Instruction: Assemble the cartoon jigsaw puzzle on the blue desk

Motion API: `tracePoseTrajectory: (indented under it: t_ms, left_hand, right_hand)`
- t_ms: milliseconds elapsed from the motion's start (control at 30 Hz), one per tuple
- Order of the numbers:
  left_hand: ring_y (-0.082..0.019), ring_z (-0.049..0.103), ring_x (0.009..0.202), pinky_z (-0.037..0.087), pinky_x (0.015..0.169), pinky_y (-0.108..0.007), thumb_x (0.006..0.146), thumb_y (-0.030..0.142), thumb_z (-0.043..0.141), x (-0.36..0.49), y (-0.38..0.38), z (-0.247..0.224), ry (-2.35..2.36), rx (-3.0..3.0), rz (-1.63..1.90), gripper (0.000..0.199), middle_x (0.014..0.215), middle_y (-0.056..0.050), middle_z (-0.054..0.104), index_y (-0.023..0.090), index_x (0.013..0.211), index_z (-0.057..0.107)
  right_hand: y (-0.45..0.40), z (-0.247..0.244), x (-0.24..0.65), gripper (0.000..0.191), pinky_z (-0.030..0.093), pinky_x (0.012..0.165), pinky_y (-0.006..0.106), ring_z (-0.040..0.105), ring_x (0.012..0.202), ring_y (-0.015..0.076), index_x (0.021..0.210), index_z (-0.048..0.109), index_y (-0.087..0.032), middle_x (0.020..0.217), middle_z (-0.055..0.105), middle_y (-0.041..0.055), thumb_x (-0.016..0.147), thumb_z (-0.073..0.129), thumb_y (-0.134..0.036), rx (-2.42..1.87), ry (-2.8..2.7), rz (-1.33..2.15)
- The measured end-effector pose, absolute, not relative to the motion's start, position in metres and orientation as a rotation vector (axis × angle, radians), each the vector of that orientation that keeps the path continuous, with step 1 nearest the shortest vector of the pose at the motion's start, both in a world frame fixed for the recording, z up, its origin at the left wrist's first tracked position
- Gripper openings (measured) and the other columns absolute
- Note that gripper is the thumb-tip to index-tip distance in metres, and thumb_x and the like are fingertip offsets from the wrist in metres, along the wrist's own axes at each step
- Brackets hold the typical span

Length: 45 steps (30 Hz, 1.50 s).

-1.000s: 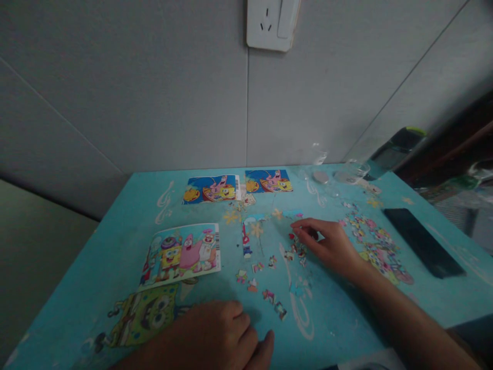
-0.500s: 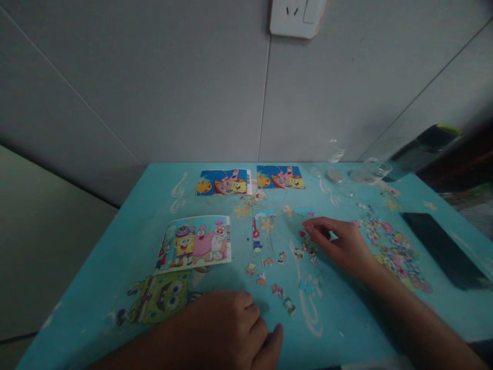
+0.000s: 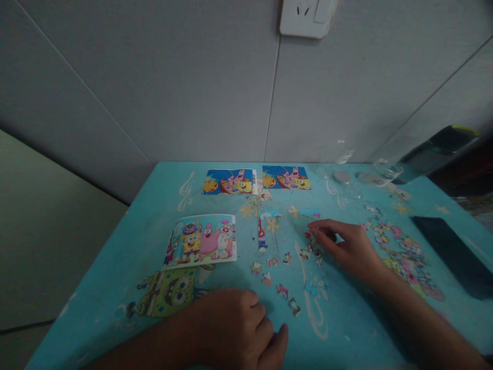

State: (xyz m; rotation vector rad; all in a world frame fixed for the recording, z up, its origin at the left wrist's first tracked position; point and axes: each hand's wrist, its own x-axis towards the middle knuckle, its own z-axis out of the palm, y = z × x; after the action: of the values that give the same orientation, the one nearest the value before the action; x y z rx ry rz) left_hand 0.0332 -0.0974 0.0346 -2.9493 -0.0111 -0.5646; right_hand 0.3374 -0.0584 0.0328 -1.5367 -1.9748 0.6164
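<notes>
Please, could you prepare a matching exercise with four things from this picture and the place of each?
1. Left hand
2. Right hand
3. Socket plate
4. Dark flat rectangle

A. Right of the large puzzle-piece heap
B. Beside a small cluster of puzzle pieces
C. On the grey wall
D. Near the picture's bottom edge

Pairs: 1-D, 2-B, 3-C, 4-A

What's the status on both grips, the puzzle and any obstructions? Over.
Left grip loosely curled, no piece visible. Right grip pinched beside loose puzzle pieces, contents unclear. Partial border lies to its left. Dark slab off right, not in the way.
</notes>
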Motion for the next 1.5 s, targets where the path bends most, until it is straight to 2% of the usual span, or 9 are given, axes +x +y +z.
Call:
tracePoseTrajectory:
  t_ms: [133, 267, 400, 667, 867, 1267, 1400, 1500]
  left_hand:
    - [-0.014, 0.051, 0.049, 0.032, 0.040, -0.032, 0.087, 0.022, 0.070, 0.033, -0.098, 0.033, -0.027, -2.944, -0.594, 0.020, 0.057, 0.005, 0.055, 0.016, 0.106, 0.069]
    - [-0.015, 0.054, 0.051, 0.035, 0.040, -0.033, 0.087, 0.023, 0.070, 0.033, -0.098, 0.033, -0.006, -2.969, -0.546, 0.025, 0.059, 0.004, 0.057, 0.014, 0.110, 0.069]
    - [-0.013, 0.052, 0.047, 0.034, 0.040, -0.032, 0.089, 0.020, 0.064, 0.035, -0.097, 0.034, -0.043, -2.961, -0.605, 0.017, 0.055, 0.004, 0.057, 0.016, 0.105, 0.070]
    - [-0.014, 0.053, 0.047, 0.036, 0.040, -0.032, 0.089, 0.019, 0.065, 0.036, -0.097, 0.039, -0.034, -2.951, -0.609, 0.014, 0.055, 0.004, 0.056, 0.014, 0.101, 0.071]
    - [-0.014, 0.053, 0.046, 0.037, 0.039, -0.031, 0.088, 0.019, 0.065, 0.036, -0.095, 0.040, 0.010, -2.977, -0.609, 0.019, 0.056, 0.003, 0.057, 0.012, 0.104, 0.071]
    - [-0.014, 0.053, 0.046, 0.037, 0.040, -0.031, 0.088, 0.020, 0.065, 0.037, -0.096, 0.039, 0.009, -2.992, -0.616, 0.018, 0.056, 0.002, 0.058, 0.010, 0.102, 0.070]
    - [-0.015, 0.054, 0.048, 0.038, 0.040, -0.032, 0.089, 0.022, 0.064, 0.035, -0.095, 0.038, 0.047, -3.003, -0.558, 0.024, 0.060, 0.001, 0.059, 0.009, 0.108, 0.070]
    - [-0.015, 0.055, 0.050, 0.039, 0.042, -0.031, 0.090, 0.024, 0.064, 0.034, -0.094, 0.039, 0.067, -2.994, -0.543, 0.025, 0.061, 0.000, 0.060, 0.009, 0.109, 0.069]
  right_hand:
    - [-0.058, 0.032, 0.338, 0.026, 0.048, 0.056, 0.026, 0.060, 0.065, 0.0148, 0.107, 0.073, -0.021, 0.075, 0.070, 0.0017, 0.100, 0.057, -0.040, -1.533, -1.976, 0.606]
    - [-0.059, 0.032, 0.337, 0.026, 0.048, 0.054, 0.025, 0.059, 0.064, 0.0143, 0.107, 0.073, -0.022, 0.075, 0.069, 0.0014, 0.101, 0.056, -0.040, -1.524, -1.972, 0.613]
    - [-0.059, 0.033, 0.338, 0.025, 0.049, 0.056, 0.025, 0.060, 0.064, 0.0142, 0.107, 0.072, -0.022, 0.076, 0.070, 0.0011, 0.101, 0.057, -0.040, -1.534, -1.967, 0.652]
    - [-0.058, 0.032, 0.339, 0.025, 0.049, 0.056, 0.026, 0.061, 0.065, 0.0151, 0.107, 0.073, -0.021, 0.076, 0.070, 0.0021, 0.100, 0.057, -0.040, -1.522, -1.988, 0.606]
    - [-0.059, 0.032, 0.338, 0.025, 0.049, 0.056, 0.025, 0.062, 0.066, 0.0156, 0.107, 0.073, -0.021, 0.078, 0.072, 0.0026, 0.100, 0.056, -0.038, -1.525, -1.987, 0.596]
    - [-0.057, 0.039, 0.342, 0.026, 0.046, 0.061, 0.029, 0.060, 0.064, 0.0157, 0.109, 0.076, -0.021, 0.078, 0.072, 0.0022, 0.099, 0.059, -0.039, -1.664, -1.831, 0.349]
    - [-0.057, 0.042, 0.342, 0.025, 0.048, 0.061, 0.027, 0.062, 0.067, 0.0152, 0.110, 0.075, -0.021, 0.080, 0.072, 0.0023, 0.098, 0.061, -0.039, -1.568, -1.953, 0.581]
    - [-0.060, 0.049, 0.339, 0.020, 0.052, 0.074, 0.029, 0.066, 0.080, 0.0165, 0.103, 0.076, -0.024, 0.092, 0.075, 0.0034, 0.098, 0.063, -0.037, -1.344, -2.163, 0.919]
